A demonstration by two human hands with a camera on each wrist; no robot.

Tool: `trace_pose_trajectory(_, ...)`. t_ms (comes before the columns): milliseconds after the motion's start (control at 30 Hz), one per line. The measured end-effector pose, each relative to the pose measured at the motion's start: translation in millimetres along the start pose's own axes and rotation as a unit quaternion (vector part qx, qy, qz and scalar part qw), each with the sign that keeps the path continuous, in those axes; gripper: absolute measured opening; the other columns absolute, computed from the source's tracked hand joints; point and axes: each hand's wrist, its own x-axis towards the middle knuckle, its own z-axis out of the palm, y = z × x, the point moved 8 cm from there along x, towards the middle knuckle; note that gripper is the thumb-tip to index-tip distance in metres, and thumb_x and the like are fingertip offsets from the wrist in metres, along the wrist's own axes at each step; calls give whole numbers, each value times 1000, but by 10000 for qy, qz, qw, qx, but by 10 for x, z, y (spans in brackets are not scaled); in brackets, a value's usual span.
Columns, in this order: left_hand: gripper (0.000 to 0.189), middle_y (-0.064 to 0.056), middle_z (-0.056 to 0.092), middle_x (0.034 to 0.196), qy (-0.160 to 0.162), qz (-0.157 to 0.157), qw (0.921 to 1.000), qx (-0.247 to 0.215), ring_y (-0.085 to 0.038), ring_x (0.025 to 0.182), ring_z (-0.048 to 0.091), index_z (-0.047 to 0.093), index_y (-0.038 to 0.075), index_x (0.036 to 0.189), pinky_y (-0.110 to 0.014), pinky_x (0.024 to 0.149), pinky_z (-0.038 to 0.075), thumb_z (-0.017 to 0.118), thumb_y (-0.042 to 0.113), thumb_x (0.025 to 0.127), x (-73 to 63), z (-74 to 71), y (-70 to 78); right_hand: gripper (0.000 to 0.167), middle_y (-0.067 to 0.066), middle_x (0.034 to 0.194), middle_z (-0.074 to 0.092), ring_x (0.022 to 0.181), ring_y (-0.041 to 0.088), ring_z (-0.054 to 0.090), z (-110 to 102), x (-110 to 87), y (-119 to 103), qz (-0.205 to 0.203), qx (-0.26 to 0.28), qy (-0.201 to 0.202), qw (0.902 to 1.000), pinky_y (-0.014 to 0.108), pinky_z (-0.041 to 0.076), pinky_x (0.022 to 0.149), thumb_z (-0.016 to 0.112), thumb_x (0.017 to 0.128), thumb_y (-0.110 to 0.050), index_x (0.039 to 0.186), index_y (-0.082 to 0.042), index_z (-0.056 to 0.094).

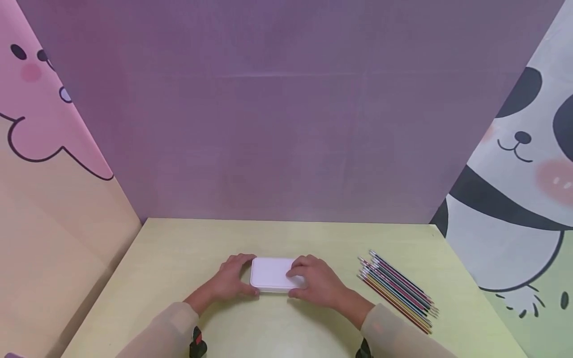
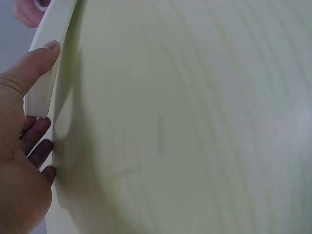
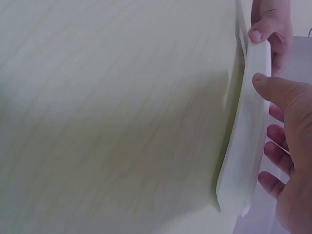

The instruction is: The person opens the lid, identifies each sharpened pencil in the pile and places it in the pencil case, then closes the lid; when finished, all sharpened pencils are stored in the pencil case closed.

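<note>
A flat white rectangular box with rounded corners lies on the table in front of me. My left hand grips its left end, thumb against the near side and fingers round the back corner. From the right, my right hand holds the other end, with its thumb on the near side and bent fingers over the top. In the right wrist view the long side of the white box shows, the right thumb pressed to it. The left wrist view has the left thumb flat on that same side.
To the right of the hands lies a bundle of several pencils, slanting across the pale wooden table. A purple panel rises behind the table's back edge. Side panels carry a pink cartoon figure and a panda.
</note>
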Motion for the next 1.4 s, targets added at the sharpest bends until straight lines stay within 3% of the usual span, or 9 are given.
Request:
trace_pose_trajectory(200, 93, -20, 52, 151, -259, -3, 9949, -976, -40, 142, 46, 46, -2, 150, -56, 120, 36, 93, 26, 76, 18, -14, 20, 32, -6, 115, 71, 107, 15, 64, -79, 17, -26, -214, -133, 121, 9996, 34, 57, 91, 84, 82, -37, 109, -20, 79)
trace_pose_trajectory(467, 84, -16, 56, 148, -258, -127, 9897, -1405, -38, 139, 50, 50, 3, 149, -55, 117, 41, 89, 30, 80, 11, -24, -19, 27, -5, 114, 72, 108, 17, 66, -155, 51, -81, -335, -235, -22, 9992, 35, 59, 85, 78, 85, -35, 108, -22, 77)
trace_pose_trajectory(700, 78, -16, 60, 142, -265, -113, 9876, -1543, -35, 132, 56, 52, 1, 147, -54, 112, 46, 86, 30, 84, -19, -33, 30, 26, -7, 112, 72, 100, 13, 69, -186, 98, -90, -374, -334, -178, 9986, 32, 59, 79, 75, 85, -35, 108, -23, 78)
trace_pose_trajectory(800, 74, -14, 65, 134, -247, -28, 9883, -1507, -31, 119, 61, 54, 0, 145, -47, 101, 53, 85, 29, 84, -23, -43, 65, 25, -10, 109, 72, 95, 10, 69, -193, 110, -90, -409, -476, -196, 9978, 29, 58, 76, 74, 84, -35, 106, -25, 78)
trace_pose_trajectory(967, 70, -11, 68, 122, -183, 26, 9879, -1539, -22, 101, 62, 56, -1, 142, -33, 81, 52, 84, 27, 85, -14, -51, 89, 24, -10, 104, 73, 82, 8, 67, -244, 137, -156, -670, -678, -93, 9954, 25, 55, 68, 71, 81, -30, 103, -25, 78)
trace_pose_trajectory(1167, 69, -12, 69, 121, -85, -101, 9885, -1506, -20, 100, 62, 57, -3, 139, -28, 77, 54, 84, 30, 85, 15, 5, 33, 17, -9, 93, 73, 71, 5, 64, -268, 168, -244, -1186, -930, 130, 9885, 22, 51, 59, 70, 75, -22, 92, -22, 77)
trace_pose_trajectory(1400, 66, -15, 68, 119, -76, -84, 9879, -1547, -22, 100, 63, 55, -7, 138, -26, 73, 54, 81, 26, 86, 8, 17, 89, 8, -10, 88, 75, 62, 2, 59, -266, 163, -311, -1533, -1360, 301, 9783, 19, 41, 49, 72, 74, -20, 82, -21, 71)
